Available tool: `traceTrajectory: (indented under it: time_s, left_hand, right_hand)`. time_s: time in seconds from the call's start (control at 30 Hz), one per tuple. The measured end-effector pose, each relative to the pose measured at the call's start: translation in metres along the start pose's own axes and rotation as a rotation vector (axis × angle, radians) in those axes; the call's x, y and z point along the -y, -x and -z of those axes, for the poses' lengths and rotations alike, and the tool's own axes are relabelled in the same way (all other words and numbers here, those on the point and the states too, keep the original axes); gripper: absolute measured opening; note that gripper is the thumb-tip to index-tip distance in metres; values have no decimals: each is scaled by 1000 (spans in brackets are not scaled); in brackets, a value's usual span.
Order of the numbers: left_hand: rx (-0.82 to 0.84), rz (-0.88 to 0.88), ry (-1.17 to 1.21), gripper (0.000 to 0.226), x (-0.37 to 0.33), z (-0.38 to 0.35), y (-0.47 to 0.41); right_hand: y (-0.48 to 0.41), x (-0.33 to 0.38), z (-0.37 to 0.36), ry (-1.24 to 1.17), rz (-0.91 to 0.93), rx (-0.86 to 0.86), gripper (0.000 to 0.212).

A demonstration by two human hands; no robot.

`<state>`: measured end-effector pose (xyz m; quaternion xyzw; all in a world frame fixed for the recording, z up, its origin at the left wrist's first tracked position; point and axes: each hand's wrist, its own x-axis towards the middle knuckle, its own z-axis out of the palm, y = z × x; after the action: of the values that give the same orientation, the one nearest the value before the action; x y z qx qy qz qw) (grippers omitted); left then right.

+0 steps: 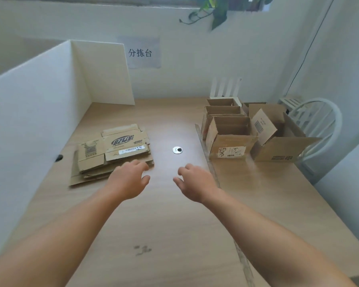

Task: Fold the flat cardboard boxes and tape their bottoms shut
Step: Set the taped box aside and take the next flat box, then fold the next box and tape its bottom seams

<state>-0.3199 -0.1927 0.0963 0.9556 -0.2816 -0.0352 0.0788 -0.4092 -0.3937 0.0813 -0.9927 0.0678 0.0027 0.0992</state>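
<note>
A stack of flat cardboard boxes (pixel 112 154) lies on the left half of the wooden table (pixel 174 224). My left hand (pixel 129 179) hovers at the stack's near right corner, fingers loosely curled, holding nothing. My right hand (pixel 193 183) hangs over bare table a little to the right, fingers relaxed and empty. Several folded, open-topped boxes (pixel 232 137) stand in a group at the right, with a larger open box (pixel 282 141) beside them. No tape roll shows.
A white partition (pixel 39 104) walls the table's left side and back left corner. A round metal cable grommet (pixel 177 150) sits mid-table. A white chair (pixel 319 121) stands past the right edge. A strip of tape residue (pixel 211 162) runs along the table seam.
</note>
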Motion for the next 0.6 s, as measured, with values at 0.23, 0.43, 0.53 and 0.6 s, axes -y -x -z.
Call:
traceTrajectory:
  time_s: [0.23,0.43,0.53,0.6]
  left_hand:
    - [37,139,-156,36,54,16,21]
    - [90,264,-246,35,89,24,33]
    - [70,327,-254,33,106,26,34]
    - [72,361,-248,30,114,28,33]
  right_hand:
    - [-33,53,0,147,173,26,39]
    - [-69,78,-3,150,274,61,37]
    - [-88,86,-4,168,333,85,34]
    - [-102,90,-5,179,350,94,33]
